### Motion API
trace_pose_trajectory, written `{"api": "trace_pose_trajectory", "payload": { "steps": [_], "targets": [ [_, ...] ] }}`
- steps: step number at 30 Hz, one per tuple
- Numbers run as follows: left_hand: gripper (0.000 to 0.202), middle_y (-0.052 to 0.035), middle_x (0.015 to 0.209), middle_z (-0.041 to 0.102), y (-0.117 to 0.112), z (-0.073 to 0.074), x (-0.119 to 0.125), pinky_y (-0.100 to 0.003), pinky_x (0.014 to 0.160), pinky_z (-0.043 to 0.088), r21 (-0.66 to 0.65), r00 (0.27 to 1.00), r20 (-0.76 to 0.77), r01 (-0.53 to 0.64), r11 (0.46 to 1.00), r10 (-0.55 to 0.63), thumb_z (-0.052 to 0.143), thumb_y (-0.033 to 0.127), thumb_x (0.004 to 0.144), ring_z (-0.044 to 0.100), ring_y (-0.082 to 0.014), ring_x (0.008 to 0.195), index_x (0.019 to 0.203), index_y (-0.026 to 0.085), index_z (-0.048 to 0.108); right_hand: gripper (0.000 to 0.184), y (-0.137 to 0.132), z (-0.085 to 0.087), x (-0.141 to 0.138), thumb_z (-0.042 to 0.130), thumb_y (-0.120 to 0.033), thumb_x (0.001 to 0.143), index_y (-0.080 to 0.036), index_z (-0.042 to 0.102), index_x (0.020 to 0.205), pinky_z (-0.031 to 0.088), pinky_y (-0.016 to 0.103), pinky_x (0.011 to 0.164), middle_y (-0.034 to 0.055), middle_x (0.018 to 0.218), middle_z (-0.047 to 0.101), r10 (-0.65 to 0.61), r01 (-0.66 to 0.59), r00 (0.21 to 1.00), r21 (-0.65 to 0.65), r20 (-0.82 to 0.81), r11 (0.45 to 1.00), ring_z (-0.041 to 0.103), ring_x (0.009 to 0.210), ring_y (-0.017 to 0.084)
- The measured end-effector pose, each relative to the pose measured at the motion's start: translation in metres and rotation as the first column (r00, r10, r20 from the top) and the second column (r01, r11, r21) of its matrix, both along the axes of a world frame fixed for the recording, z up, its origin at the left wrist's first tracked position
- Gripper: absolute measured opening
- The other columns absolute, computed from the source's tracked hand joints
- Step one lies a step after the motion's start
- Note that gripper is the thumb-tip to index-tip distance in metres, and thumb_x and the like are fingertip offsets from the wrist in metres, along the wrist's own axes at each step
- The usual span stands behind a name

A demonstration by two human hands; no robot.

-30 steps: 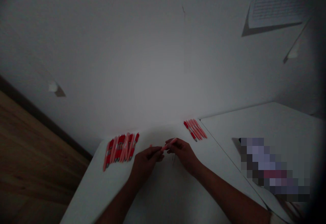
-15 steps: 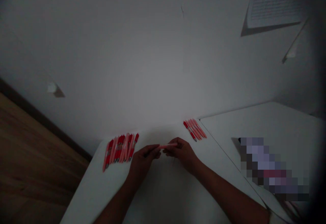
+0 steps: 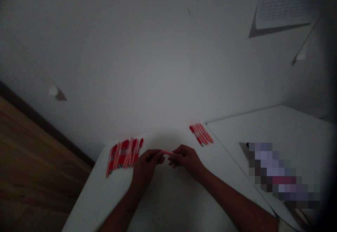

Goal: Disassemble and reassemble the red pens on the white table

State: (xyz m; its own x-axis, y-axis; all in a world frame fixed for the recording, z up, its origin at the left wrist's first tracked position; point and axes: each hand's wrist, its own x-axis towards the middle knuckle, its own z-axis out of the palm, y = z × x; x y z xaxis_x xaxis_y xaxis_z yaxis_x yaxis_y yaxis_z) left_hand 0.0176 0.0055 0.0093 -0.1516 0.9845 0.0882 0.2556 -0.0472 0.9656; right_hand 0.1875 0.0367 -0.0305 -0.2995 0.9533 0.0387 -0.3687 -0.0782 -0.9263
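Observation:
A pink pen (image 3: 167, 152) is held level between my two hands, above the white table (image 3: 163, 204). My left hand (image 3: 147, 163) pinches its left end between thumb and fingers. The thumb and fingers of my right hand (image 3: 186, 160) close on its right end and hide part of it. Left of my left hand, a row of pink and red pens (image 3: 123, 154) lies side by side. Beyond my right hand rests a smaller row of pens (image 3: 202, 134), one red and several pink.
A second white table (image 3: 263, 126) adjoins on the right, with a pixelated object (image 3: 279, 174) on it. The grey wall (image 3: 158, 66) rises behind. Wooden boards (image 3: 31, 161) show at left. Written paper (image 3: 284, 3) hangs at upper right.
My hands have drawn slightly apart, and more of the pink pen shows between them. It now tilts a little down to the right. Both rows of pens are unchanged.

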Motion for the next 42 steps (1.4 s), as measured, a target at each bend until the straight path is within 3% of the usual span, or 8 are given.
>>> {"api": "trace_pose_trajectory", "payload": {
  "steps": [12, 21, 25, 28, 31, 34, 37, 42],
  "targets": [
    [0.022, -0.0033, 0.076, 0.073, -0.001, -0.002, -0.002, -0.028, 0.070, 0.056, 0.106, 0.995, -0.098, 0.009, 0.994, 0.001, 0.061, 0.037, 0.081, 0.069, -0.0167, 0.073, 0.089, 0.018, 0.069, 0.034, -0.003, 0.002, -0.002, 0.080, -0.039, 0.064, -0.014, 0.061, 0.076, 0.053, 0.030, 0.055, 0.0049, 0.065, 0.070, 0.054, -0.057, 0.997, 0.068, 0.056, 0.996, 0.066, 0.057, 0.017],
    [0.016, -0.0012, 0.078, 0.071, -0.005, -0.001, -0.002, -0.029, 0.069, 0.055, 0.223, 0.972, -0.234, 0.073, 0.972, -0.019, 0.058, 0.032, 0.083, 0.068, -0.0158, 0.072, 0.092, 0.020, 0.065, 0.027, -0.007, 0.006, -0.002, 0.070, -0.037, 0.074, -0.016, 0.069, 0.091, 0.052, 0.029, 0.062, 0.0025, 0.071, 0.068, 0.093, -0.126, 0.977, 0.170, 0.191, 0.977, 0.064, 0.062, 0.014],
    [0.018, -0.0015, 0.080, 0.070, -0.005, -0.002, 0.000, -0.029, 0.069, 0.055, 0.243, 0.978, -0.209, 0.056, 0.968, -0.004, 0.055, 0.032, 0.085, 0.068, -0.0157, 0.072, 0.096, 0.020, 0.063, 0.025, -0.005, 0.005, -0.001, 0.065, -0.037, 0.079, -0.016, 0.066, 0.093, 0.052, 0.030, 0.063, 0.0032, 0.076, 0.068, 0.044, -0.078, 0.986, 0.215, 0.159, 0.974, 0.064, 0.065, 0.015],
    [0.019, -0.0023, 0.081, 0.070, -0.005, -0.004, 0.001, -0.030, 0.070, 0.055, 0.253, 0.973, -0.232, 0.049, 0.966, 0.011, 0.053, 0.032, 0.088, 0.067, -0.0158, 0.073, 0.099, 0.019, 0.061, 0.025, -0.001, 0.005, 0.000, 0.059, -0.040, 0.084, -0.018, 0.060, 0.096, 0.052, 0.031, 0.065, 0.0035, 0.080, 0.066, -0.096, 0.073, 0.992, 0.251, 0.078, 0.965, 0.064, 0.070, 0.016],
    [0.015, -0.0040, 0.087, 0.070, -0.007, -0.007, 0.003, -0.031, 0.075, 0.054, 0.322, 0.907, -0.421, 0.168, 0.932, -0.018, 0.053, 0.028, 0.088, 0.066, -0.0166, 0.080, 0.097, 0.020, 0.063, 0.024, 0.005, 0.005, 0.003, 0.054, -0.041, 0.088, -0.019, 0.054, 0.097, 0.051, 0.031, 0.065, 0.0030, 0.081, 0.064, -0.302, 0.289, 0.953, 0.263, 0.009, 0.921, 0.063, 0.072, 0.016],
    [0.020, -0.0057, 0.097, 0.068, -0.010, -0.010, 0.007, -0.035, 0.085, 0.051, 0.351, 0.771, -0.627, 0.405, 0.844, -0.109, 0.051, 0.021, 0.089, 0.064, -0.0169, 0.090, 0.102, 0.022, 0.065, 0.025, 0.010, 0.002, 0.006, 0.051, -0.043, 0.090, -0.019, 0.052, 0.096, 0.050, 0.029, 0.063, 0.0027, 0.080, 0.062, -0.442, 0.420, 0.896, 0.268, 0.028, 0.867, 0.061, 0.070, 0.015],
    [0.027, -0.0078, 0.102, 0.065, -0.014, -0.012, 0.010, -0.036, 0.084, 0.051, 0.275, 0.632, -0.750, 0.567, 0.776, -0.196, 0.049, 0.019, 0.090, 0.061, -0.0174, 0.093, 0.112, 0.024, 0.063, 0.028, 0.013, -0.001, 0.008, 0.050, -0.047, 0.089, -0.020, 0.052, 0.095, 0.049, 0.029, 0.060, 0.0025, 0.078, 0.062, -0.479, 0.450, 0.876, 0.264, 0.054, 0.853, 0.060, 0.068, 0.015],
    [0.027, -0.0097, 0.100, 0.061, -0.014, -0.014, 0.013, -0.036, 0.078, 0.051, 0.196, 0.489, -0.843, 0.667, 0.719, -0.224, 0.047, 0.020, 0.092, 0.057, -0.0184, 0.091, 0.115, 0.023, 0.062, 0.031, 0.014, -0.003, 0.007, 0.050, -0.050, 0.088, -0.019, 0.052, 0.093, 0.048, 0.028, 0.057, 0.0027, 0.076, 0.062, -0.483, 0.452, 0.873, 0.260, 0.067, 0.853, 0.060, 0.066, 0.016]
  ]
}}
